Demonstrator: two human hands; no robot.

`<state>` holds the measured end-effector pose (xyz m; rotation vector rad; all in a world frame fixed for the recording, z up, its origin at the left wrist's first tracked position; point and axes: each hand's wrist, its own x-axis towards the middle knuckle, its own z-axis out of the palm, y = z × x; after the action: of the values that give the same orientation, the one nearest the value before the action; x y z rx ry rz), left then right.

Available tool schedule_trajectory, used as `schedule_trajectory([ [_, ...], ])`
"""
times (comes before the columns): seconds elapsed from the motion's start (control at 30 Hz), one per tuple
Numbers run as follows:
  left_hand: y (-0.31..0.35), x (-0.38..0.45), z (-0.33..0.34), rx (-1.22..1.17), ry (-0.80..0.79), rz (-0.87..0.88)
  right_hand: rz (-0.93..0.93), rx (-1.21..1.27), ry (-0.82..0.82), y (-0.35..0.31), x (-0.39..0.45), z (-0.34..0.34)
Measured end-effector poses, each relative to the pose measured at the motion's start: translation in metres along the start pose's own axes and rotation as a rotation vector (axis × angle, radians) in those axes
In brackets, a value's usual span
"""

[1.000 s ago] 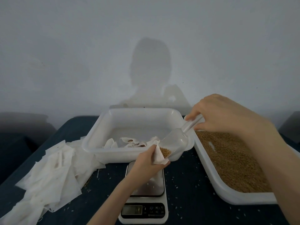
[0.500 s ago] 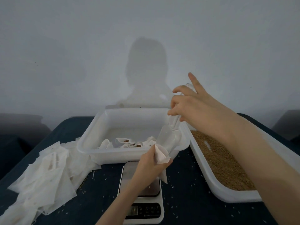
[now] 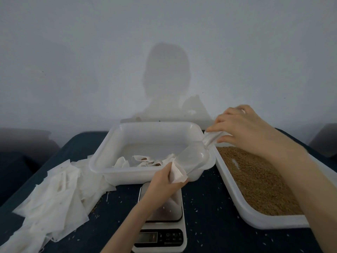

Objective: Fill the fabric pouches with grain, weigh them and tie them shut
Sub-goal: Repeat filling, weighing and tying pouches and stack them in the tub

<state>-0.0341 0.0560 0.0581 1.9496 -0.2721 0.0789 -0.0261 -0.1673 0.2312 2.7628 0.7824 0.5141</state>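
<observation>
- Pinching the open mouth of a white fabric pouch [image 3: 176, 172], the left hand [image 3: 164, 181] has its fingers curled round the cloth and holds it up above the scale [image 3: 162, 221], just in front of the near wall of the white tub [image 3: 102, 161]
- a clear plastic scoop [image 3: 193, 161] is tilted down with its wide lip at the pouch's mouth; whether any grain sits in it cannot be told
- the right hand [image 3: 244, 128] grips the scoop's handle from above, fingers and thumb closed on it, over the gap between the tub and the grain tray [image 3: 259, 220]
- the scale stands at the near edge of the table [image 3: 209, 207], roughly at its middle, with a steel platform and a dark panel with a small display; the reading is too dim to make out
- the white tub sits behind the scale toward the far edge and holds a few pouches [image 3: 145, 160] along its near side, some showing a brown spot
- the grain tray runs along the right side of the table, filled with brown grain [image 3: 255, 179], with a small pale object lying in it
- a heap of flat white cloth pieces [image 3: 52, 194] spreads over the left side of the table, touching the tub's left corner
- loose grains are scattered over the dark tabletop around the scale
- a person's shadow falls on the pale wall behind
</observation>
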Motion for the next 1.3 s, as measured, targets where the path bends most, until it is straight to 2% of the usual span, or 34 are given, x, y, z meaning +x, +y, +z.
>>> schedule_trajectory([
  [0.13,0.006,-0.003,-0.002,-0.031,0.019,0.044,0.071,0.332,-0.026,0.033,-0.021,0.016],
  [0.3,0.012,-0.002,0.004,-0.009,0.016,0.049,0.207,0.584,-0.037,0.069,-0.057,0.036],
  [0.4,0.013,0.000,0.009,0.038,-0.004,0.062,0.326,0.621,-0.043,0.096,-0.082,0.054],
  [0.53,0.014,0.001,0.016,0.066,-0.037,0.061,0.509,0.618,-0.190,0.129,-0.109,0.088],
  [0.63,0.014,0.000,0.021,0.068,-0.049,0.039,0.600,0.469,-0.288,0.142,-0.119,0.110],
  [0.77,0.010,0.001,0.024,0.100,-0.057,0.010,0.599,0.229,-0.427,0.141,-0.119,0.127],
  [0.87,0.008,0.001,0.025,0.113,-0.063,0.015,0.575,0.226,-0.495,0.138,-0.114,0.133],
  [1.03,0.006,0.002,0.024,0.124,-0.068,0.023,0.520,0.416,-0.425,0.141,-0.106,0.142],
  [1.3,0.001,0.001,0.025,0.132,-0.079,0.004,0.471,0.715,-0.525,0.144,-0.104,0.154],
])
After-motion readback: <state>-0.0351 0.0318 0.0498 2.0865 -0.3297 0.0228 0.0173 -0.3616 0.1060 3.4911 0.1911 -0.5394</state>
